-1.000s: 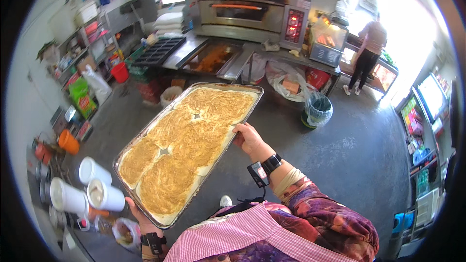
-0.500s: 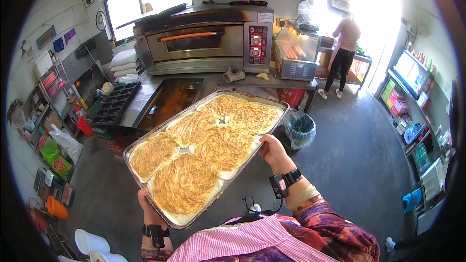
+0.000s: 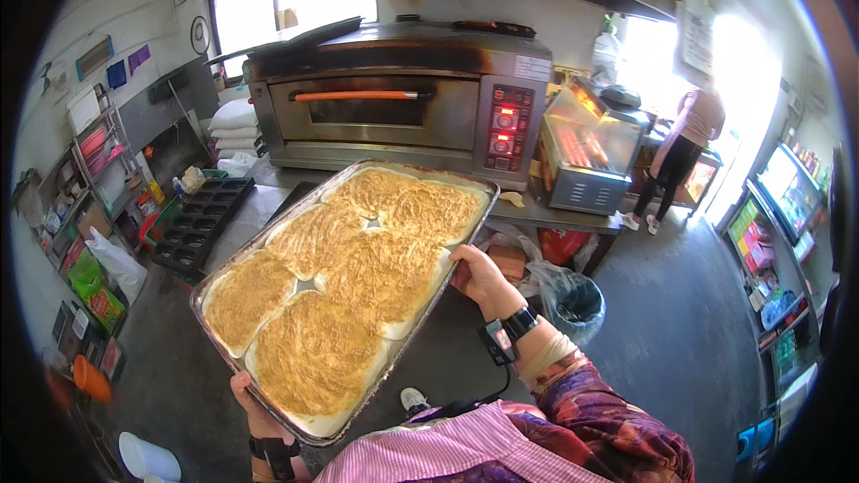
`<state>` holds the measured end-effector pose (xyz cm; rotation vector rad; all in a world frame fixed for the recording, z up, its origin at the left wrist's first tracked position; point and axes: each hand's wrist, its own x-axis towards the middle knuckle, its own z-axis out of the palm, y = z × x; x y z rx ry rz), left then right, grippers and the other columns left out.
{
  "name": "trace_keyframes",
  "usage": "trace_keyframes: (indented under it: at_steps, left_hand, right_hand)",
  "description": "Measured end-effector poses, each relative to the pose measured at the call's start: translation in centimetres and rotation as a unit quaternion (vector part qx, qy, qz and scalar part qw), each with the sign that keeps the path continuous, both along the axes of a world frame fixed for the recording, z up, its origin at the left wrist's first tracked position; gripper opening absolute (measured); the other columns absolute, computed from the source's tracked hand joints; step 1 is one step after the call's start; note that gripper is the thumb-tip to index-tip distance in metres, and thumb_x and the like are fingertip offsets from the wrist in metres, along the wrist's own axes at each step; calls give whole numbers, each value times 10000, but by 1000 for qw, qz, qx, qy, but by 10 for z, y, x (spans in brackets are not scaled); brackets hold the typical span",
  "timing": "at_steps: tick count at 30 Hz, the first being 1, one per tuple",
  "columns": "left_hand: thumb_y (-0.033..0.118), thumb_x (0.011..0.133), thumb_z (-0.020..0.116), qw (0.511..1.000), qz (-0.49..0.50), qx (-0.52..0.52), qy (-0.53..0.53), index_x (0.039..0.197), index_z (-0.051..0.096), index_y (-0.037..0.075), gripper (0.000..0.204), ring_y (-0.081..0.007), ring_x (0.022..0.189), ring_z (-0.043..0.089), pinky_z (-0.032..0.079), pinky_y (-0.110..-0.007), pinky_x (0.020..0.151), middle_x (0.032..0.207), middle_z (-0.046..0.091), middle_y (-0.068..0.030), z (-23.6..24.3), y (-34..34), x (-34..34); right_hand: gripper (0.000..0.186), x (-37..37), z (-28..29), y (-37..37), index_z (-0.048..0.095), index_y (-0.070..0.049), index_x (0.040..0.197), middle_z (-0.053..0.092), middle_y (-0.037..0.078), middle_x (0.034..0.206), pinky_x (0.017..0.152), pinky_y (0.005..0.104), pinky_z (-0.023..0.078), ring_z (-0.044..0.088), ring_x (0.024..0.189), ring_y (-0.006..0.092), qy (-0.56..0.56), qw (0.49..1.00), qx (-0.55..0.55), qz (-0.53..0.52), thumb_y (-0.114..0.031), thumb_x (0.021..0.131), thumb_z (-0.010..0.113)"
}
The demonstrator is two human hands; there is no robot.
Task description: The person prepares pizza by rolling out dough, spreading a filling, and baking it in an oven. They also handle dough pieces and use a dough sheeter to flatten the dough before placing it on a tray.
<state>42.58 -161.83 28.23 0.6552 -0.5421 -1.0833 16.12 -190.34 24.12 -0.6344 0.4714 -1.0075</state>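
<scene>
I carry a large metal baking tray (image 3: 406, 322) at a slant, loaded with several flat, pale dough pieces (image 3: 309, 353) topped with a golden, streaky spread. My left hand (image 3: 250, 401) grips the tray's near left corner, thumb at the rim. My right hand (image 3: 476, 273) is closed on the tray's right edge. Beyond the tray stands a steel deck oven (image 3: 358, 130), its orange-handled door shut and red displays lit; the tray partly hides the counter in front of it.
A black mould pan (image 3: 201, 228) lies left of the oven, a glass-fronted warmer (image 3: 586, 161) right. A lined bin (image 3: 577, 309) stands on the floor. Another person (image 3: 680, 152) stands by the bright doorway. Shelves line both walls; an orange bucket (image 3: 92, 379) and white pails (image 3: 148, 458) are low left.
The oven and counter have grown larger in view as I turned and came closer, still gripping the tray. The other person has leaned forward.
</scene>
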Motion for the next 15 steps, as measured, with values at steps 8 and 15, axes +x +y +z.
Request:
trace_keyframes:
  at_steps: [8, 15]
  left_hand:
    - [512, 754, 528, 998, 60, -14, 13, 1398, 374, 109, 775, -318, 1220, 457, 403, -445, 992, 1396, 432, -126, -10, -125, 64]
    - [499, 756, 554, 991, 130, 11, 21, 1371, 410, 97, 748, -307, 1204, 474, 415, -443, 976, 1362, 469, -116, 0, -196, 71]
  right_hand:
    - [197, 84, 19, -160, 579, -34, 1008, 637, 58, 990, 745, 323, 537, 635, 847, 191, 33, 988, -6, 153, -49, 817, 533]
    - [212, 144, 8, -256, 587, 17, 998, 670, 109, 911, 594, 285, 531, 653, 692, 194, 72, 986, 43, 147, -99, 828, 535]
